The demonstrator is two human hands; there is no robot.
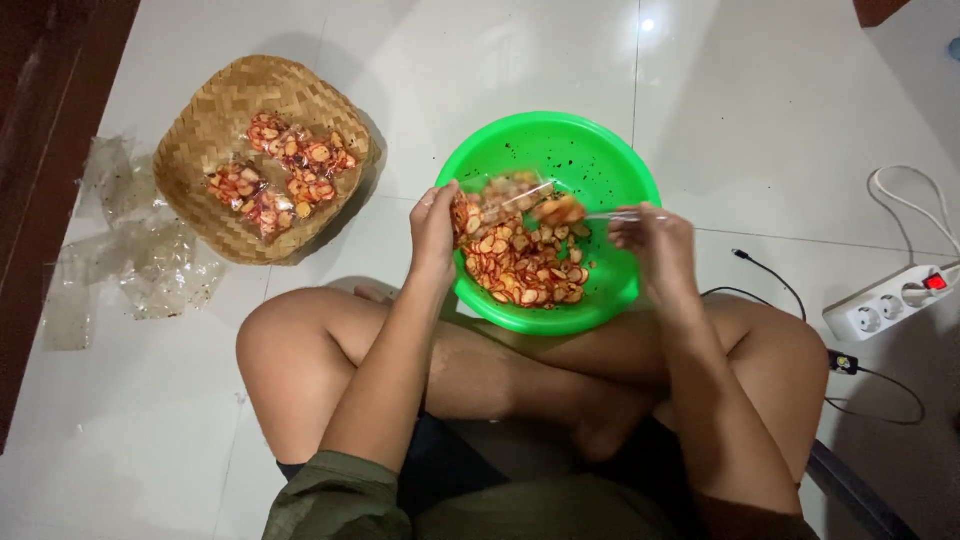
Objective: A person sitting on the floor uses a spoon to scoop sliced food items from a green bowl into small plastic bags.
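Knees (300,360) crossed on the white tiled floor (150,440) fill the near edge of the view, and the green bowl (590,150) sits just beyond them, touching the shins. Inside the bowl, on the side nearest the person, lies a heap of red-coated chips (525,265); dark crumbs speckle its far inner wall.

Over the bowl's near-left rim the left hand (435,225) is raised, its fingers (445,195) pinched narrow on one edge of a clear plastic bag (520,200). Over the bowl's right side the right hand (655,240) has its fingers (625,225) closed on the other edge of the same bag, so the bag hangs stretched between the two hands above the chip heap. It is blurred, and some chips show inside it; how full it is I cannot tell.

Right of the bowl, well apart from it, a white power strip (885,300) with a red switch rests on the floor, a white cord (905,200) looping behind it and a black cable (770,275) trailing back toward the person's right knee.

Left of the bowl and a little farther off stands a woven bamboo basket (200,130) holding several filled bags of chips (285,170). Farther left of the basket, empty clear bags (140,260) lie scattered flat on the floor beside a dark wooden edge (40,150).
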